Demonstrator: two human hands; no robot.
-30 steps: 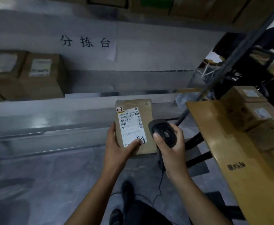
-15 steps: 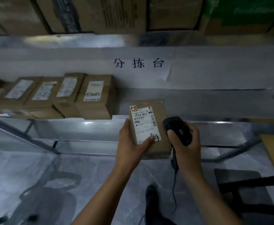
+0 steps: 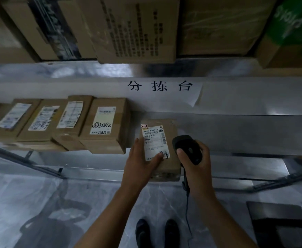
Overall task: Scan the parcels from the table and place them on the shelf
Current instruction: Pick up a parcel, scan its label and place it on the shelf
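— Our left hand (image 3: 143,163) grips the parcel (image 3: 172,135) from its left side. The thumb is pinned across the lower corner of the white label (image 3: 155,142) and the fingers are tucked behind the box.
— And our right hand (image 3: 198,163)?
— Just right of the left one, curled round the black scanner (image 3: 188,149), thumb lying on top of its head. Scanner and parcel sit side by side. We can't tell whether they actually meet.
— Where does the cord go?
— Its cable (image 3: 187,203) drops from under the right hand toward the floor, beside our two dark shoes (image 3: 143,231) below both hands.
— So where is the parcel against the shelf?
— Label up, at the front edge of the metal shelf (image 3: 245,136) that runs beyond our hands. Whether its base rests on that edge, we can't say.
— What's past the left hand?
— Further left on that shelf is a row of brown parcels (image 3: 105,140), labels facing up and packed touching one another. The nearest carries a handwritten "5082".
— And beyond?
— Above and behind our hands, a paper sign (image 3: 160,85) with three printed characters. Then large cartons (image 3: 137,29) on the level overhead, with a green-printed carton (image 3: 289,29) far to the right.
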